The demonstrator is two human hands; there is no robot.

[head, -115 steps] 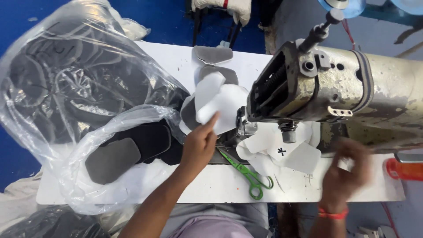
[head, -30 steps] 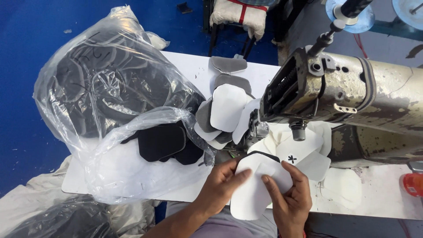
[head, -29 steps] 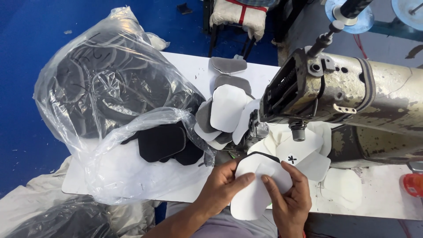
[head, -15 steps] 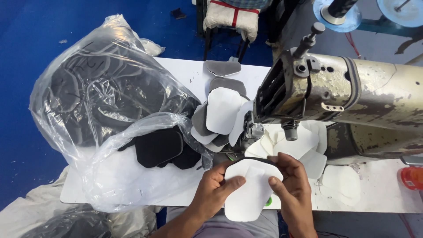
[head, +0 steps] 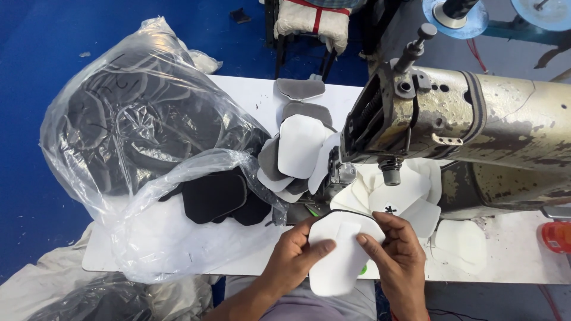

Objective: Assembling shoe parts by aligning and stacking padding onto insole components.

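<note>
Both hands hold one white shaped piece with a dark edge along its top, low in front of the sewing machine. My left hand grips its left side with the thumb lying across the face. My right hand pinches its right side, fingers on top. Just behind the piece, under the machine's needle post, lies a heap of white cut pieces.
A stack of white and grey cut pieces stands left of the machine head. A large clear plastic bag of black parts fills the table's left, with black pieces spilling from its mouth. An orange object sits at the right edge.
Earlier my left hand reached to the stack while the right rested on the table. Now both hands hold a white piece, which has shifted slightly down and toward me.
</note>
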